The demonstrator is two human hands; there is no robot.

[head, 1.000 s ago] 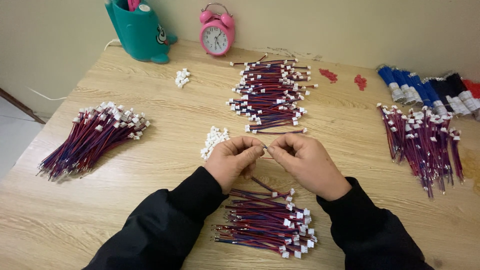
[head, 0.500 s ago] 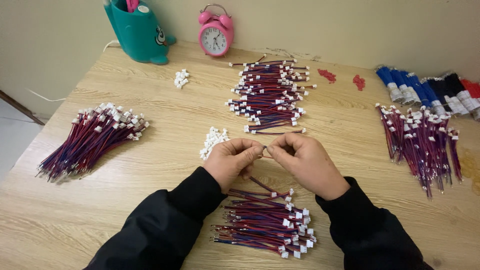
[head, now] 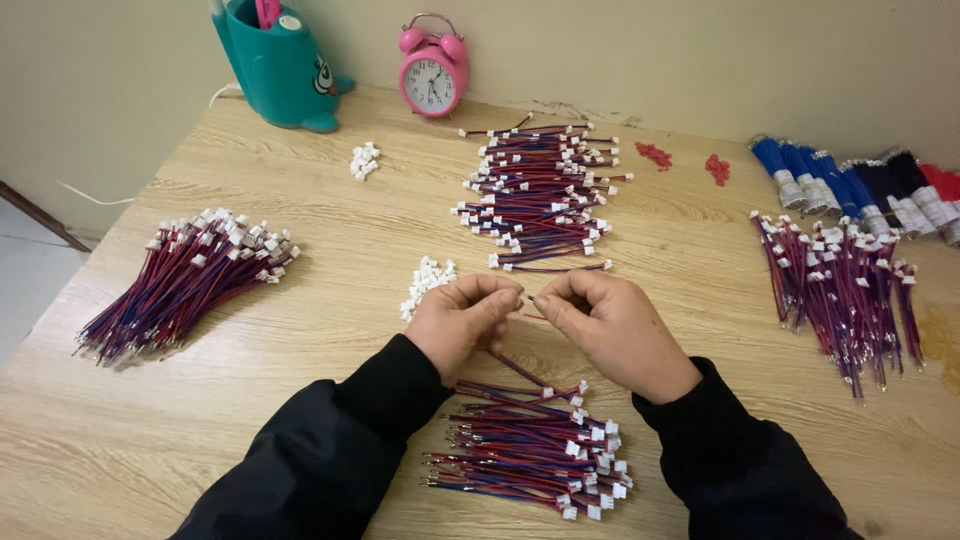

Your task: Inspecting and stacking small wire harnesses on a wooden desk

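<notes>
Both hands pinch one thin wire above the desk (head: 300, 420).
Left hand (head: 462, 322) and right hand (head: 618, 332) are closed on the wire (head: 527, 300); it looks light, soft, best held near its tip.

Both hands (head: 540, 325) perhaps pinching a wire (head: 518, 368)

4 wire piles (head: 535, 195) (red-blue), 2 connector heaps (head: 427, 282), 1 alarm clock (head: 432, 70), 2 hands (head: 465, 322).
</notes>
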